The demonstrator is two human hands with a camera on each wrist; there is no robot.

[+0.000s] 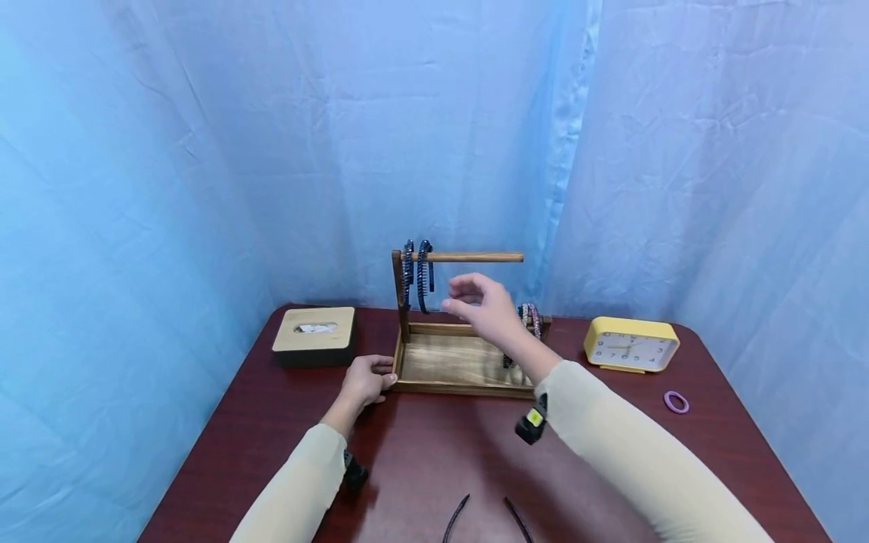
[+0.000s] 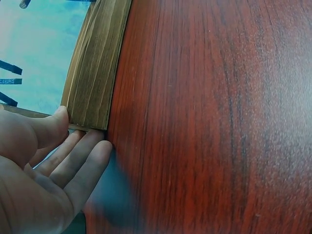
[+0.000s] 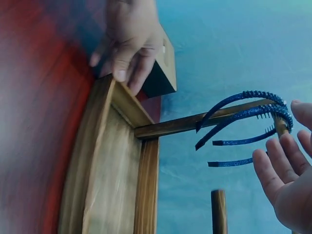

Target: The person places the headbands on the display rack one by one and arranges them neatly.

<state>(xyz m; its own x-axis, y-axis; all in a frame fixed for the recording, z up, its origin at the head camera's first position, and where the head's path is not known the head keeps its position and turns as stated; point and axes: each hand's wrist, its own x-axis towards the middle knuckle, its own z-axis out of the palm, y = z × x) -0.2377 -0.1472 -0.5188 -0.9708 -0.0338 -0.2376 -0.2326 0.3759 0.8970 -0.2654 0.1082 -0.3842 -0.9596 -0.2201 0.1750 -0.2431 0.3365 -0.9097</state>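
A wooden stand (image 1: 448, 389) has a shallow tray below and a bar (image 1: 478, 257) above. Two dark blue headbands (image 1: 424, 275) with toothed inner sides hang near the bar's left end. My left hand (image 1: 367, 379) holds the tray's front left corner, thumb and fingers on either side of it; this corner (image 2: 92, 119) shows closely in the left wrist view. Just right of the headbands is my right hand (image 1: 483, 303), fingers loosely bent and nothing in them. Behind my right wrist, more headbands (image 1: 532, 320) hang at the stand's lower right, partly hidden.
A tissue box (image 1: 315, 354) with a light wooden lid stands left of the stand. On the right are a yellow clock (image 1: 631, 345) and a purple ring (image 1: 676, 402). Two dark curved tips (image 1: 456, 514) show at the table's near edge. Pale blue curtains (image 1: 434, 151) hang behind.
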